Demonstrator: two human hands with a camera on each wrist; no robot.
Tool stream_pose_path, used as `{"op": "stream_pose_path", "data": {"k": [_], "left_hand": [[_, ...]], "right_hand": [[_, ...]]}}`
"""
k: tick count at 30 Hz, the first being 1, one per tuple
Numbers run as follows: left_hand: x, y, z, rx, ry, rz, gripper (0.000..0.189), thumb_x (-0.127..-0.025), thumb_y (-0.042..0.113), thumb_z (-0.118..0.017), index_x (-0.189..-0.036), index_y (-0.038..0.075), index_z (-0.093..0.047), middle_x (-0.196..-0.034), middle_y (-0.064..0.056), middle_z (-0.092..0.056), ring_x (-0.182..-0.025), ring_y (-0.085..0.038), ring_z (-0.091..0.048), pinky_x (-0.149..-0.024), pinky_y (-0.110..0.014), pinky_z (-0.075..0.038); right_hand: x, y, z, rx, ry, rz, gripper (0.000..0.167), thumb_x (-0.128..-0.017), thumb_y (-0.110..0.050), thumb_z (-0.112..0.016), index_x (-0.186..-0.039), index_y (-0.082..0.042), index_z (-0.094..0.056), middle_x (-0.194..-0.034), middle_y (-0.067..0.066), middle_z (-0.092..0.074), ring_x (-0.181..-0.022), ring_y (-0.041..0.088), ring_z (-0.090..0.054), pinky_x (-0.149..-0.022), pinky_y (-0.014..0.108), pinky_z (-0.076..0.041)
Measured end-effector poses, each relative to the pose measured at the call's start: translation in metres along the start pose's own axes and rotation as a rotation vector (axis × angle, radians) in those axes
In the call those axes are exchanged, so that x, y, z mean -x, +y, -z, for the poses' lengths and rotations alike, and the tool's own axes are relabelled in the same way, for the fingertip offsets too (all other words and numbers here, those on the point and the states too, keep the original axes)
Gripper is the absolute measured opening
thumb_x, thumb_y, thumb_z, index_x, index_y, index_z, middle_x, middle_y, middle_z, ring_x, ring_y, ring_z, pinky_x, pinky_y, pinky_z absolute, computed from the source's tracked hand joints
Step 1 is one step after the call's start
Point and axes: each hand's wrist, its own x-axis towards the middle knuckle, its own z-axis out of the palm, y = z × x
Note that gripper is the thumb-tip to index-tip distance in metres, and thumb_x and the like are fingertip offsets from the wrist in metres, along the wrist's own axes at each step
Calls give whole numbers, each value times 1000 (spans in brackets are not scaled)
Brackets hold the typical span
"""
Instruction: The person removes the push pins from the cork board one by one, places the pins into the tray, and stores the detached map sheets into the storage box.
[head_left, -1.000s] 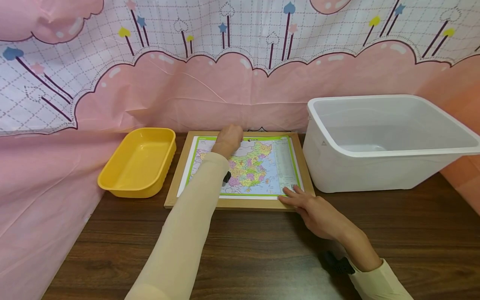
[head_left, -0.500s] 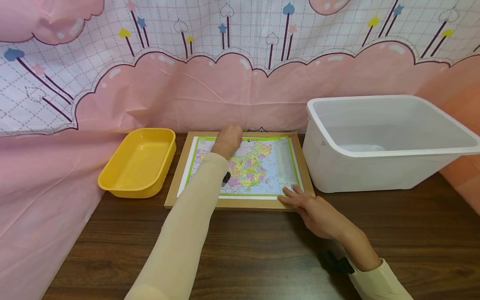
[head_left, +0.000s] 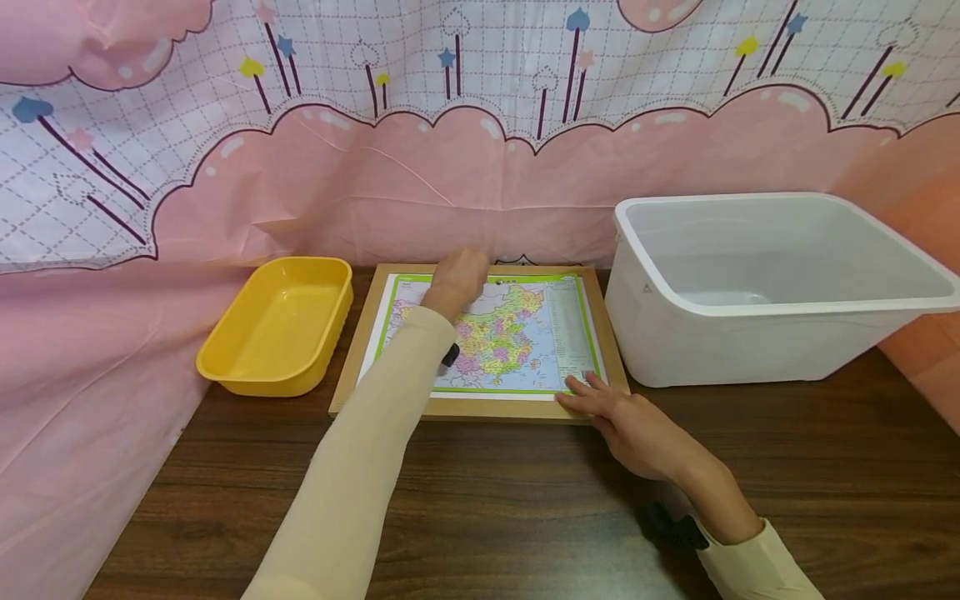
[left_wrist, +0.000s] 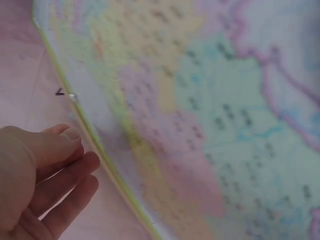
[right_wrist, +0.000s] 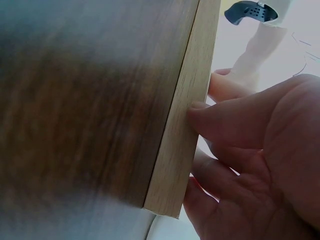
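A printed map (head_left: 498,337) with a green border lies on a wood-framed board (head_left: 480,409). My left hand (head_left: 459,279) is at the board's far edge, left of a small shiny pin-like piece (head_left: 500,282). In the left wrist view its thumb (left_wrist: 71,140) meets the index finger beside the map's edge; I cannot tell whether a small thing is pinched there. My right hand (head_left: 626,421) rests on the near right corner with fingers spread over the map. In the right wrist view its thumb (right_wrist: 210,120) presses on the wooden edge.
A yellow plastic basin (head_left: 273,387) stands left of the board on the dark wood table (head_left: 517,500). Close by the board's right side is a large white tub (head_left: 720,342). A pink patterned cloth (head_left: 420,183) hangs right behind the board.
My left forearm has shifted slightly to the left, while the hand stays at the far edge of the board. My right hand and the map have not moved.
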Motion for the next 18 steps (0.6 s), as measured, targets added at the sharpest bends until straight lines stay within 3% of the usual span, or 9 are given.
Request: {"op": "stream_pose_path", "data": {"k": [5, 11, 14, 16, 18], "left_hand": [[2, 5, 14, -20, 55, -57, 17, -102, 5, -64, -87, 11, -71, -90, -3, -71, -89, -21, -68, -85, -40, -61], [8, 11, 41, 27, 100, -113, 36, -101, -1, -58, -68, 13, -55, -74, 0, -47, -74, -17, -43, -70, -33, -45], [11, 13, 55, 49, 123, -122, 31, -101, 2, -59, -73, 12, -68, -79, -2, -61, -77, -18, -50, -72, -34, -48], [13, 15, 64, 53, 140, -124, 23, -102, 5, -62, -89, 14, -79, -97, -2, -74, -87, -19, -62, -81, -35, -56], [15, 17, 72, 47, 148, -128, 21, -101, 6, -62, -102, 13, -82, -111, -3, -77, -99, -21, -69, -90, -39, -60]], "right_hand": [[1, 0, 0, -5, 0, -6, 50, -100, 8, -62, -144, -14, -68, -158, 15, -55, -148, 46, -49, -112, 73, -43], [0, -1, 0, -6, -6, -5, 49, -101, 8, -61, -144, -14, -68, -159, 15, -56, -149, 45, -49, -114, 71, -43], [1, -1, 1, -3, -8, -7, 49, -101, 8, -60, -144, -14, -68, -159, 15, -56, -149, 45, -49, -114, 70, -43], [1, -1, 2, -8, -11, -10, 49, -101, 8, -60, -145, -14, -67, -159, 15, -55, -150, 45, -48, -114, 71, -42], [1, -2, 2, -16, -15, -17, 49, -102, 8, -59, -145, -14, -67, -159, 15, -54, -150, 45, -47, -114, 74, -40]]}}
